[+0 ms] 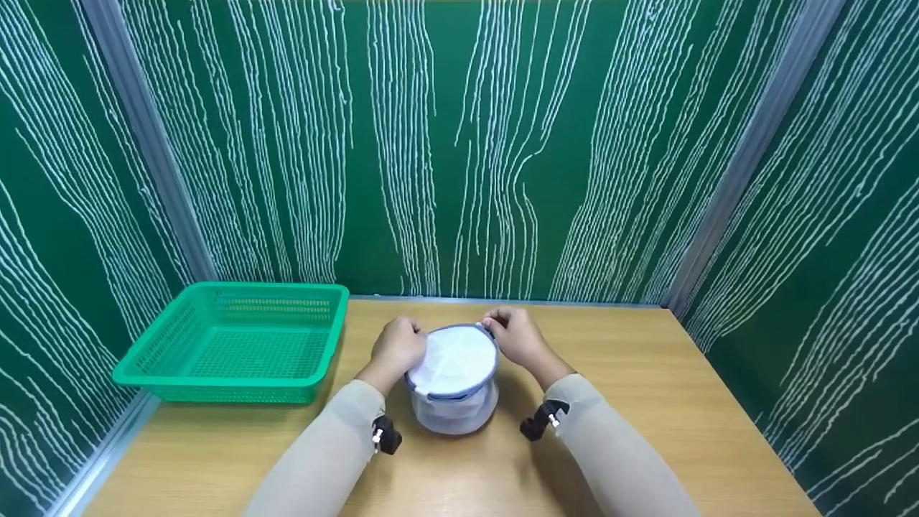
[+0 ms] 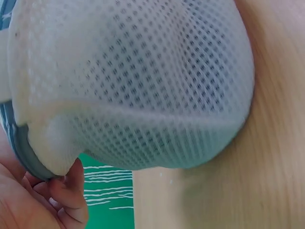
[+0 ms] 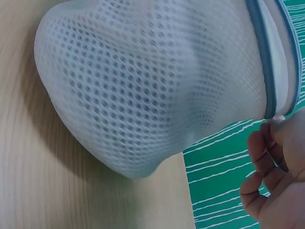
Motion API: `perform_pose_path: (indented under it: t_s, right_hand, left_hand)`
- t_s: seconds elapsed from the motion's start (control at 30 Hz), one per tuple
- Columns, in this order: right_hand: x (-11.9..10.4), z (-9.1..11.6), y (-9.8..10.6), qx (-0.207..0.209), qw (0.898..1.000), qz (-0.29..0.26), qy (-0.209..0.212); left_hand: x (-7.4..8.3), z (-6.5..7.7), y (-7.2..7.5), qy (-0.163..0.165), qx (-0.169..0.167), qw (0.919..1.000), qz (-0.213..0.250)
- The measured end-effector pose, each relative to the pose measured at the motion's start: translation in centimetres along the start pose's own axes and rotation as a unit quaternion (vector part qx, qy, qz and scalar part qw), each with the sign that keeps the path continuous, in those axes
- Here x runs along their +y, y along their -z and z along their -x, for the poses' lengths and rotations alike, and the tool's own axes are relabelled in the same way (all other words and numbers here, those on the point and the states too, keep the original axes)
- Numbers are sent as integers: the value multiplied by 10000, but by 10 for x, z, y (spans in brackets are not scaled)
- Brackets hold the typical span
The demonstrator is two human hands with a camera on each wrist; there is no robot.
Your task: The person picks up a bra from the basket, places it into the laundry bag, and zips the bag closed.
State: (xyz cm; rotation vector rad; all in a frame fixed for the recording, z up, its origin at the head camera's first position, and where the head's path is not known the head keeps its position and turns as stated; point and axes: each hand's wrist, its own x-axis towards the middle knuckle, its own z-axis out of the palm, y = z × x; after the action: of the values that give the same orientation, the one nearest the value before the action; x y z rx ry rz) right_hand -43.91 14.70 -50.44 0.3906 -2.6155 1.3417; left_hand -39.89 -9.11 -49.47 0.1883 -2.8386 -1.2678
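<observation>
A round white mesh laundry bag (image 1: 454,413) stands on the table, its flat lid (image 1: 456,359) edged in blue-grey trim. My left hand (image 1: 400,346) grips the rim on the left side. In the left wrist view, the fingers (image 2: 71,188) curl at the trim, beside the mesh wall. At the far right of the rim, my right hand (image 1: 518,336) pinches a small pale zipper pull. The right wrist view has the thumb and fingers (image 3: 257,148) at that spot, where a gap shows between two blue trim bands (image 3: 267,62). The mesh side is slack and creased.
A green perforated plastic basket (image 1: 237,380) stands on the left of the wooden table (image 1: 646,416). Green panels with white streaks (image 1: 502,143) close off the back and both sides. A black wrist mount sits on each sleeve.
</observation>
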Motion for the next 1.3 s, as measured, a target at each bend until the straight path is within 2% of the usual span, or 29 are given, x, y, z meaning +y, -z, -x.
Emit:
perform_pose_path:
  t_s: [0.17,0.3,0.6,0.8,1.13,1.3]
  right_hand:
    - [3,-1,1,57,10000,-45,-5]
    - [2,-2,1,76,9997,-51,-211]
    - [-2,-6,5,131,9998,-96,-76]
    - [-2,-5,3,23,9999,-105,-107]
    - [-7,-6,-2,-25,9996,-255,128]
    - [-5,-5,-4,-38,9996,-256,97]
  left_hand:
    - [-3,1,-2,-31,67,9996,260]
    - [-2,1,-2,-116,120,9992,354]
    - [10,-4,-4,-535,285,9982,16]
    - [18,-6,-11,-615,-22,9979,214]
    - [39,-13,-14,-1167,-467,9920,-92]
    - [42,-14,-15,-1306,-614,9895,-89]
